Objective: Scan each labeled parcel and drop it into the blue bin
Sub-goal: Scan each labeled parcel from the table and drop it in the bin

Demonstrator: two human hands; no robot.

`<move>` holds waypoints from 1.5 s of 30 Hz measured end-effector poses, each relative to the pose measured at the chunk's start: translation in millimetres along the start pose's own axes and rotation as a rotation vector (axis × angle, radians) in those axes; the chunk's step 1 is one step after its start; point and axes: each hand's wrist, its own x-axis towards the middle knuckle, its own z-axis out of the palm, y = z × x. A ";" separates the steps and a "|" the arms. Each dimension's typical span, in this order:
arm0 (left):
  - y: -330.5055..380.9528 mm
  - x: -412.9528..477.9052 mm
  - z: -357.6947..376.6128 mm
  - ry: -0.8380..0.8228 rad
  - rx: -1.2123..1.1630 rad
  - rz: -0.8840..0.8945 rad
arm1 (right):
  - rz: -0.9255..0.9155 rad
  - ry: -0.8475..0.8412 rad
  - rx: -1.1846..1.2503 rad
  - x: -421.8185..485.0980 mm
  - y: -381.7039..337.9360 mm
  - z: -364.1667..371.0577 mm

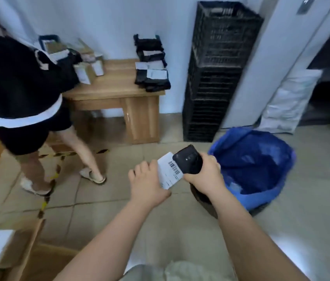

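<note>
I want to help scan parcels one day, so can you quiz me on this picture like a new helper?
1. True or false: the parcel already lies inside the blue bin.
2. What does the right hand grip? A) a black scanner B) a cup C) scissors
3. Fill in: the left hand holds the parcel, and its white label shows a black-striped ____.
Key: 1 false, the parcel is held outside the bin; 2 A; 3 barcode.
</note>
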 end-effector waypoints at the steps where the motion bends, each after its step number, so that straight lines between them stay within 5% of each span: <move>1: 20.2 10.4 8.2 -0.026 0.010 0.035 | 0.029 0.029 -0.002 9.4 15.2 -15.5; 16: 211.3 201.3 102.2 -0.203 0.044 0.399 | 0.516 0.245 -0.009 120.8 163.6 -108.3; 25: 300.1 316.8 154.2 -0.393 -0.058 0.456 | 0.757 0.331 0.127 219.6 206.7 -118.7; 35: 359.4 361.2 306.7 -0.487 -0.090 0.167 | 0.969 0.281 0.389 323.3 366.0 -88.3; 45: 343.7 417.3 539.3 -0.564 0.094 0.045 | 1.255 0.348 0.561 413.5 564.1 54.2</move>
